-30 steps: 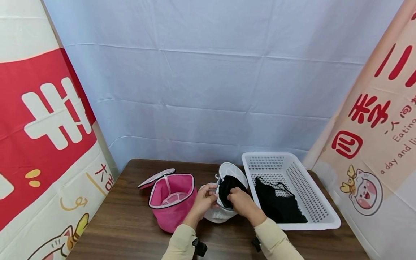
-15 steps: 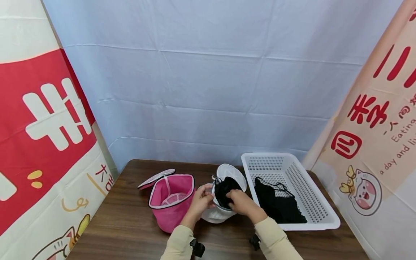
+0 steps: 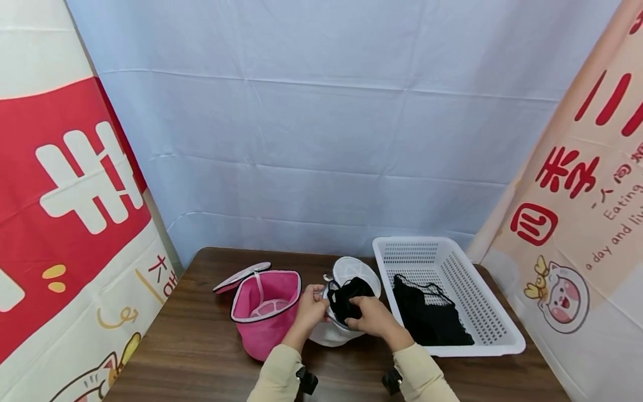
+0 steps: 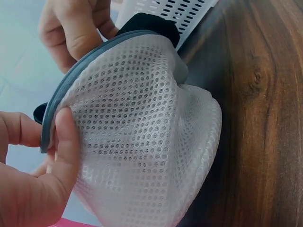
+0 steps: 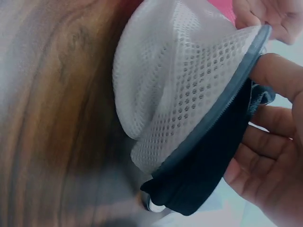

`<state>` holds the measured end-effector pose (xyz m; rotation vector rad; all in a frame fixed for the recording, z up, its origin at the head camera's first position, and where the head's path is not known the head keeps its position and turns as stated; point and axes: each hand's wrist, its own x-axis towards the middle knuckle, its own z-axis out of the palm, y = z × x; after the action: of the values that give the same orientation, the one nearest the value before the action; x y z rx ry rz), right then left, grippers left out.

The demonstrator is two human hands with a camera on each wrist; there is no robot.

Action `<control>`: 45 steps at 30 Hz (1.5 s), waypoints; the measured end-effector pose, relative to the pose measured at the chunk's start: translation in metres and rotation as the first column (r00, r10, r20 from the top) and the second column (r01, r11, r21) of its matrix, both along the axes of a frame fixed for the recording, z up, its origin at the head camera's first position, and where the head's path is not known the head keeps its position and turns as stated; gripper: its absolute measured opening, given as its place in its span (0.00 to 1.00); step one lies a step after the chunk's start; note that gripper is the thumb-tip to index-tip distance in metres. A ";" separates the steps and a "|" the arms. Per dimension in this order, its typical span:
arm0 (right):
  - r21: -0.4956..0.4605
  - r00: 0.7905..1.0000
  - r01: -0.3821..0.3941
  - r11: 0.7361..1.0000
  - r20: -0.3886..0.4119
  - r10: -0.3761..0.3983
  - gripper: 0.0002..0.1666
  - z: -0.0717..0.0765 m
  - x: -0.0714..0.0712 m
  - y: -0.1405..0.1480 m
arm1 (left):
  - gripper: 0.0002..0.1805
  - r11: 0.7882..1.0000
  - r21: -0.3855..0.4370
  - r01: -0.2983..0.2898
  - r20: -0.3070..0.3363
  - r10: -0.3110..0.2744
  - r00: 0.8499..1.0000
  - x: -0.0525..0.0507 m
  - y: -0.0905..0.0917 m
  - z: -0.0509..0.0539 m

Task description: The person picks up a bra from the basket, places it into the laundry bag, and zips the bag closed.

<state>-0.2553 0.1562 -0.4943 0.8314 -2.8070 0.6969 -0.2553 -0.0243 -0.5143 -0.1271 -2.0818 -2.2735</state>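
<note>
Left hand (image 3: pixel 312 312) pinches the rim of a white mesh laundry bag (image 3: pixel 335 336) at the lower centre of the head view. Opposite it, the right hand (image 3: pixel 378 317) touches a black garment (image 3: pixel 346 300) with thin straps, bunched at the bag's mouth. The bag's round white lid (image 3: pixel 355 271) is folded back just above. Close on the left stands a pink laundry bag (image 3: pixel 266 339), its top unzipped and its flap (image 3: pixel 242 277) tipped toward the upper left. At the lower right of the frame, a white perforated plastic basket (image 3: pixel 484 304) holds a 2nd black garment (image 3: pixel 431 319). All of these are on a dark wood-grain table (image 3: pixel 196 340). Beige sleeves (image 3: pixel 426 373) enter from the bottom edge, and 2 black wrist straps (image 3: pixel 307 382) show beside them.

From the left wrist, the left hand fills the lower left, its thumb on the outside of the mesh beside the gray zipper edge (image 4: pixel 71 74). The right hand is at the upper left, near black cloth showing over the rim.

From the right wrist, the right hand is at the right, its thumb at the zipper edge and its bent fingers against the black cloth; I cannot tell whether it grips the fabric. The left hand holds the rim at the upper right.
</note>
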 end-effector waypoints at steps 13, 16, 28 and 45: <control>0.032 0.989 0.020 0.999 -0.146 -0.015 0.12 -0.005 0.003 -0.008 | 0.23 0.999 -0.009 0.035 0.143 -0.034 0.989 -0.007 0.000 -0.001; -0.015 0.977 0.012 1.000 -0.214 -0.015 0.12 -0.008 0.004 -0.007 | 0.22 0.998 -0.035 0.042 0.129 -0.037 0.991 -0.006 -0.002 -0.001; -0.087 0.952 -0.179 0.980 -0.267 0.150 0.19 -0.019 -0.004 -0.002 | 0.21 0.985 -0.031 0.168 0.095 -0.164 0.982 -0.005 -0.009 -0.003; 0.093 0.936 -0.246 0.965 -0.236 0.261 0.20 -0.024 -0.011 -0.006 | 0.21 0.935 0.073 0.346 0.032 -0.349 0.936 0.000 -0.007 0.012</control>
<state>-0.2665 0.1499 -0.5179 1.2170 -2.5356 0.4983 -0.2550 -0.0313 -0.5025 -0.4848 -2.1482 -2.5565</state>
